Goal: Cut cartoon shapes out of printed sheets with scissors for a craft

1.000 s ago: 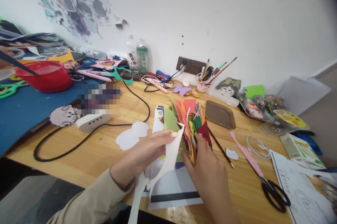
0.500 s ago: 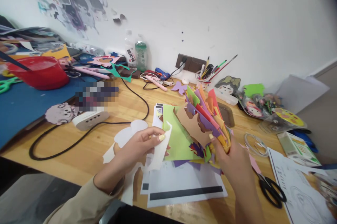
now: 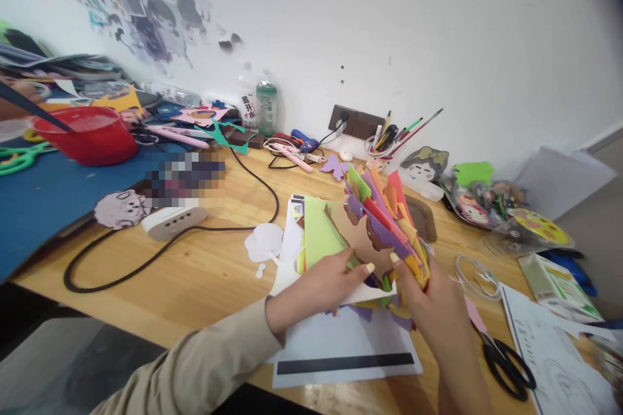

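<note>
My right hand (image 3: 431,298) grips a thick fanned bundle of coloured paper scraps (image 3: 384,207), with a brown cut sheet (image 3: 363,236) facing left. Close beside it, my left hand (image 3: 328,282) is closed on white paper (image 3: 367,293) at the lower edge of the bundle. Light green paper (image 3: 318,226) lies under the bundle, over white sheets with a black bar (image 3: 345,360). A white cloud-shaped cutout (image 3: 264,241) rests left of the stack, with a tiny white scrap (image 3: 261,270) below it.
Black-handled scissors (image 3: 509,366) and a drawing sheet (image 3: 559,350) lie at right. A white power strip (image 3: 175,220) with a black cable is at left, near a red bowl (image 3: 85,136). A pen holder (image 3: 384,142) stands by the wall. Someone's hand (image 3: 17,100) shows at far left.
My left hand has moved right with the white paper, up to the bundle. The white scraps at the left have shifted, showing the cloud-shaped cutout more fully. My right hand still holds the bundle.
</note>
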`<state>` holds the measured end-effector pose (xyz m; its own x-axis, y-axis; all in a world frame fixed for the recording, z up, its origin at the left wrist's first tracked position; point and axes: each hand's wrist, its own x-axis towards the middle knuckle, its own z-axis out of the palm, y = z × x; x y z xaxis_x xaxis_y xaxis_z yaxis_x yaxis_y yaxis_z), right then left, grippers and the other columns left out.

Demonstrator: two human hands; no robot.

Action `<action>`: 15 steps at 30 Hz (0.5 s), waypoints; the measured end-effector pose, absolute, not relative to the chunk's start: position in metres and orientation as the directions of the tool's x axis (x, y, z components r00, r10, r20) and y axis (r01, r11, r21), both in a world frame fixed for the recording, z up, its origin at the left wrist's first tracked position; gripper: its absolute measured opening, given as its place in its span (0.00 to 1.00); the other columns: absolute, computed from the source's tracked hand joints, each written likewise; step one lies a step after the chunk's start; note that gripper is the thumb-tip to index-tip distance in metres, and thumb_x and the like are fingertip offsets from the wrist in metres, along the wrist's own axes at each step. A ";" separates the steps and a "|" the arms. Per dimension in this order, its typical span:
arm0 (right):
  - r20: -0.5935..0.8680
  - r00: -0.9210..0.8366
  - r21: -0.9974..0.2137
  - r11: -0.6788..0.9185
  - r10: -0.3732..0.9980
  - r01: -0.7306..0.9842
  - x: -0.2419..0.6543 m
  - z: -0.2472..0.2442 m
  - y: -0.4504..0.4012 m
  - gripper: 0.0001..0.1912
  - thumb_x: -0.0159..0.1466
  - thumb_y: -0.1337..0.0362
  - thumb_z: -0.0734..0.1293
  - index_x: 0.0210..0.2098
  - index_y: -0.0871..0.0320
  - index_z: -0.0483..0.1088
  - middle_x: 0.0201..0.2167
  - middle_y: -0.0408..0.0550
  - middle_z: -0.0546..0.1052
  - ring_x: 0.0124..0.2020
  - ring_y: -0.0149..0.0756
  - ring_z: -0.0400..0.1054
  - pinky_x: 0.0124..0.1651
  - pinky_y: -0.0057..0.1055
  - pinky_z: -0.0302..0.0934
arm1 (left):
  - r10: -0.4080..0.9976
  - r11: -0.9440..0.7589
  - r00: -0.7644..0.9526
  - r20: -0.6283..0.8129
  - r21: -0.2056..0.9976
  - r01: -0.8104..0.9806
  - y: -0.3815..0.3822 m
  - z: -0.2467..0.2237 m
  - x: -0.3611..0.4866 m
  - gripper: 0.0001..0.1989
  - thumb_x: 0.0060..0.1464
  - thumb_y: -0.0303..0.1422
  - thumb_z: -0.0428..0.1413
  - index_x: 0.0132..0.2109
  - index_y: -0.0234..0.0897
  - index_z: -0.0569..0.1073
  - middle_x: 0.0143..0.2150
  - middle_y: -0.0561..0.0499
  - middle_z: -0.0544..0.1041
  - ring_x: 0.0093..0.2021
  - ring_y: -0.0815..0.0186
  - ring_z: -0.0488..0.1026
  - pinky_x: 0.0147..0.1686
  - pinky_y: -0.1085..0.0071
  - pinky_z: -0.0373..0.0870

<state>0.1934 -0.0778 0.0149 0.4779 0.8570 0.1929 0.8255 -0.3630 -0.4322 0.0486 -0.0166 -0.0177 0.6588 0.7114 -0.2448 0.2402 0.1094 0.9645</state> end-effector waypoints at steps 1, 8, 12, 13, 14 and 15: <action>0.187 0.472 -0.439 -0.357 0.861 0.825 0.193 0.015 -0.078 0.18 0.57 0.51 0.55 0.37 0.56 0.66 0.16 0.44 0.69 0.19 0.41 0.64 0.23 0.30 0.51 | 0.710 0.112 0.658 -0.251 0.963 0.247 -0.017 -0.019 0.053 0.27 0.52 0.46 0.46 0.54 0.36 0.62 0.38 0.46 0.75 0.15 0.71 0.64 0.14 0.75 0.56; 0.239 0.416 -0.403 -0.300 0.877 0.864 0.193 0.014 -0.078 0.16 0.58 0.51 0.54 0.36 0.55 0.65 0.16 0.43 0.69 0.22 0.44 0.65 0.25 0.31 0.53 | 0.735 0.167 0.625 -0.262 0.964 0.208 -0.013 -0.021 0.065 0.27 0.51 0.51 0.45 0.47 0.33 0.67 0.27 0.51 0.71 0.18 0.72 0.62 0.16 0.76 0.57; 0.222 0.417 -0.413 -0.303 0.881 0.859 0.194 0.011 -0.079 0.17 0.59 0.51 0.54 0.38 0.54 0.65 0.19 0.45 0.71 0.24 0.44 0.66 0.26 0.31 0.54 | 0.730 0.222 0.617 -0.293 0.956 0.192 -0.011 -0.022 0.063 0.20 0.53 0.46 0.47 0.41 0.33 0.67 0.20 0.57 0.64 0.14 0.75 0.55 0.14 0.77 0.52; 0.224 0.417 -0.418 -0.300 0.881 0.858 0.194 0.011 -0.079 0.17 0.59 0.51 0.54 0.38 0.54 0.64 0.20 0.45 0.72 0.24 0.44 0.66 0.26 0.31 0.54 | 0.730 0.232 0.615 -0.298 0.955 0.187 -0.010 -0.022 0.063 0.18 0.53 0.45 0.48 0.40 0.33 0.67 0.19 0.58 0.62 0.13 0.76 0.55 0.14 0.77 0.52; 0.228 0.418 -0.421 -0.298 0.880 0.857 0.194 0.011 -0.078 0.17 0.59 0.51 0.54 0.38 0.54 0.64 0.21 0.45 0.72 0.24 0.44 0.66 0.27 0.31 0.54 | 0.730 0.241 0.613 -0.303 0.953 0.184 -0.010 -0.023 0.064 0.17 0.53 0.44 0.48 0.39 0.33 0.67 0.18 0.59 0.61 0.13 0.76 0.54 0.14 0.77 0.51; 0.232 0.416 -0.420 -0.295 0.879 0.858 0.194 0.011 -0.078 0.17 0.59 0.51 0.54 0.38 0.55 0.64 0.21 0.46 0.73 0.25 0.44 0.66 0.27 0.31 0.54 | 0.730 0.250 0.610 -0.308 0.951 0.181 -0.010 -0.023 0.064 0.16 0.54 0.43 0.49 0.38 0.33 0.67 0.18 0.59 0.60 0.13 0.76 0.55 0.14 0.78 0.52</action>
<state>0.1942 -0.0782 0.0107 0.4160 0.8792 0.2321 0.8581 -0.2951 -0.4202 0.0643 -0.0100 -0.0232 0.6097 0.7303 -0.3081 0.1812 0.2500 0.9512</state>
